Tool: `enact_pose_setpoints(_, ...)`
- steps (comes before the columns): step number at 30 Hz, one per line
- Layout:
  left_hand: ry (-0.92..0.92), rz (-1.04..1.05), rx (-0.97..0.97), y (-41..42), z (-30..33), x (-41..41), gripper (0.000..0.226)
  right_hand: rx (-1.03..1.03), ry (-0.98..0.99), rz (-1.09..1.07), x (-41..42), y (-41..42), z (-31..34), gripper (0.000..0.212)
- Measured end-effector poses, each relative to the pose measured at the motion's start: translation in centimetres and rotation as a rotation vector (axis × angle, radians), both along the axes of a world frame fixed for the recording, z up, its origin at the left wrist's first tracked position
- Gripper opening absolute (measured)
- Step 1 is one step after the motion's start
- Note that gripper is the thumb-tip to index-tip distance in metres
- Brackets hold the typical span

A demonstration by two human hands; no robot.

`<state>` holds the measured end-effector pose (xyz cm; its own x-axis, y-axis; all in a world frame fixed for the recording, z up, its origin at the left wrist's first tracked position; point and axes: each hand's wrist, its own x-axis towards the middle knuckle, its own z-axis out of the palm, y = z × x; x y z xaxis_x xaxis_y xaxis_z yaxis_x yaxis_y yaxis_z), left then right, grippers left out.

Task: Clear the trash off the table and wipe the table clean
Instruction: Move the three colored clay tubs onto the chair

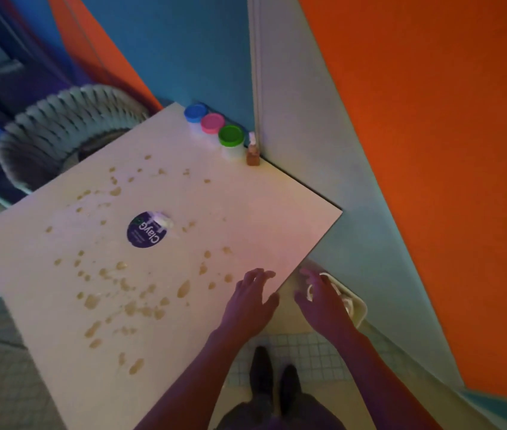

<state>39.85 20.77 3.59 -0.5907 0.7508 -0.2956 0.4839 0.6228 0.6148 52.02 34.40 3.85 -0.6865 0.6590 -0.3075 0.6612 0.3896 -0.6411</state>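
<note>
Trash clearing appears in hand: the purple wrapper [146, 230] lies mid-table [261, 212] among tan stains [183, 288], both hands empty with fingers spread, the left hand [250, 301] over the near edge, the right hand [323, 301] above a floor bin [359, 308], so the next move calls for reaching to pinch the wrapper.

Three lidded tubs, blue [196, 112], pink [213, 122] and green [230, 135], are standing along the far edge of the table [261, 212]. One small bottle [252, 154] is standing beside them. One round sticker [146, 230] is lying mid-table.
</note>
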Motion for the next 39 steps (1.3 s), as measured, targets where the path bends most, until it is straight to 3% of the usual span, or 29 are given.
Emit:
enact_pose_setpoints(25,0.032,0.605,0.000,-18.9,4.1,3.3,0.050,-0.201,0.039,0.458,-4.0,-12.1,2.1,0.042)
enact_pose_setpoints(32,0.016,0.656,0.029,-26.0,4.0,0.1,0.049,-0.175,0.031,0.489,-8.3,-18.9,2.2,0.043)
enact_pose_setpoints(39,0.023,0.579,0.046,-33.5,3.2,-5.6,0.050,-0.153,0.009,0.436,-12.9,-27.5,2.2,0.043)
